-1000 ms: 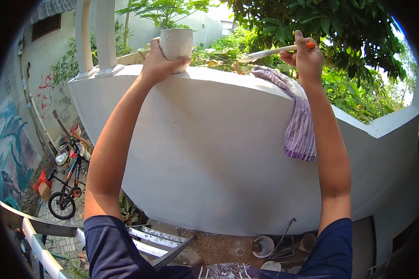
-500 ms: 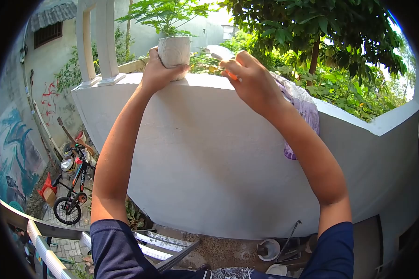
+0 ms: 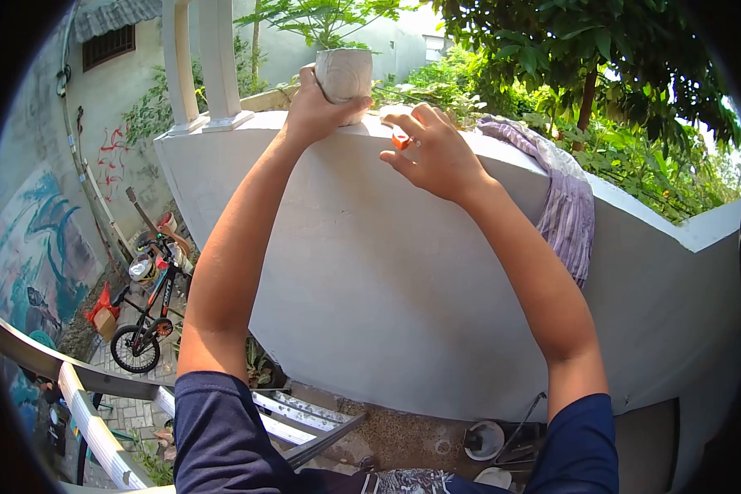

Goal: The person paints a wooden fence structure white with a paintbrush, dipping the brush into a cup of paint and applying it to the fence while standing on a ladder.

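Note:
My left hand [image 3: 314, 111] is wrapped round a whitish-grey, cylindrical cement-like pot [image 3: 345, 76], which stands upright at the top of the white wall [image 3: 370, 247]. Smears mark the pot's side. Just right of it, my right hand [image 3: 436, 152] curls around a tool with an orange handle [image 3: 401, 141]. Only a short orange piece shows between thumb and fingers; the tool's far end cannot be made out. A purple-and-white striped cloth [image 3: 566, 206] drapes over the wall beyond my right forearm.
Two white posts [image 3: 222, 74] rise from the wall's left end. An aluminium ladder [image 3: 99, 428] stands at lower left, with a bicycle [image 3: 144, 333] past it. On the ground below sits a bucket [image 3: 484, 440]. Leafy plants [image 3: 634, 156] grow behind the wall.
The view has shifted, so the wall and pot appear farther right. My right hand has come lower and nearer the pot, its fingers more spread. The tool's pale blade, visible earlier, is now out of sight.

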Available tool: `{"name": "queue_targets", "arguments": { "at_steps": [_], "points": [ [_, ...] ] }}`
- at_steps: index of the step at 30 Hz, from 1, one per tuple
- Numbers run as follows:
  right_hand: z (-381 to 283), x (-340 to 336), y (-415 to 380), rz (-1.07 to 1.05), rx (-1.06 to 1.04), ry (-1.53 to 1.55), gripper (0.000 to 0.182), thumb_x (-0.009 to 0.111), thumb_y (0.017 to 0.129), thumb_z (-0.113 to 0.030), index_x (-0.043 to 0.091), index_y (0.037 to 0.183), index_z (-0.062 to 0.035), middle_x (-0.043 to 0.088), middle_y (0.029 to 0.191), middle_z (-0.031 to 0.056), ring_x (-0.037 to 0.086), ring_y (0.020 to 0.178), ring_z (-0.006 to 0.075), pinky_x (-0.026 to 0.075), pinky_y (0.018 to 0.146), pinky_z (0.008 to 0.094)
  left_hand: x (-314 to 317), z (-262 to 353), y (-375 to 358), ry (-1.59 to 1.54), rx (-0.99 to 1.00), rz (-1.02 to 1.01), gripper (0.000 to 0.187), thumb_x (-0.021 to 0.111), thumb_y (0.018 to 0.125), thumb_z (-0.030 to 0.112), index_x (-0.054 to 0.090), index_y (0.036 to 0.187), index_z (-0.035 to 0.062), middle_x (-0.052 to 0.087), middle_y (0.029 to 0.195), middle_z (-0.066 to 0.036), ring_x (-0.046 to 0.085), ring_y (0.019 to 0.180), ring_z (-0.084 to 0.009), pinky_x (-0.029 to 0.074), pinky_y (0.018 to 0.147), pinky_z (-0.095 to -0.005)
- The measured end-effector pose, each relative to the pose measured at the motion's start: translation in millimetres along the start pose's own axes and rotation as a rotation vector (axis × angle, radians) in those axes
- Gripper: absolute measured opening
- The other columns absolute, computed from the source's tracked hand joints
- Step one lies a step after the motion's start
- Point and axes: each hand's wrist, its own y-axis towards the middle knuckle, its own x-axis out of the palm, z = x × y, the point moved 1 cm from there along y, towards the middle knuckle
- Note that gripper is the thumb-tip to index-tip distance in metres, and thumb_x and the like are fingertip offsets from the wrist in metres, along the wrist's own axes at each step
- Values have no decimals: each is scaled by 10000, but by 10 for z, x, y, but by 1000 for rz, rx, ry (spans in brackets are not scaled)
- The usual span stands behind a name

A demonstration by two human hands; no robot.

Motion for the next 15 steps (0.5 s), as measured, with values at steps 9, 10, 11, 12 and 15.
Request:
{"name": "queue_targets", "arguments": {
  "at_steps": [9, 10, 11, 12, 15],
  "points": [
    [-4, -59, -343, 179, -21, 50, 596, 766, 873, -203, 526, 1408, -97, 527, 1237, 177, 517, 1236, 405, 445, 1078, 502, -14, -80, 49, -32, -21, -67, 1326, 882, 681, 666, 208, 1468, -162, 657, 1228, -295, 707, 1114, -345, 564, 970, -384],
    [-12, -74, -402, 172, -12, 31, 568, 752, 868, -178, 538, 1386, -86, 527, 1248, 181, 513, 1248, 409, 437, 1095, 509, -6, -110, 68, -8, -20, -73, 1347, 877, 683, 677, 187, 1480, -161, 660, 1231, -289, 708, 1117, -336, 561, 977, -374],
    [-9, -80, -458, 172, -9, 33, 568, 752, 868, -178, 538, 1386, -86, 527, 1248, 181, 513, 1248, 409, 437, 1095, 509, -3, -143, 82, -6, -20, -76, 1347, 877, 683, 677, 187, 1480, -161, 660, 1231, -289, 708, 1117, -336, 561, 977, -374],
    [-3, -87, -513, 209, -8, 42, 538, 744, 861, -161, 552, 1356, -74, 529, 1265, 187, 510, 1264, 412, 432, 1107, 510, -10, -136, 80, 27, -31, -70, 1360, 866, 687, 694, 168, 1487, -157, 657, 1239, -293, 710, 1114, -334, 561, 977, -371],
    [2, -95, -675, 284, -7, 50, 463, 728, 845, -120, 586, 1280, -50, 551, 1268, 189, 523, 1276, 412, 442, 1108, 502, -20, -60, 2, 17, -49, -63, 1363, 838, 704, 725, 149, 1496, -143, 648, 1250, -301, 709, 1109, -335, 565, 965, -375]
  ]
}}
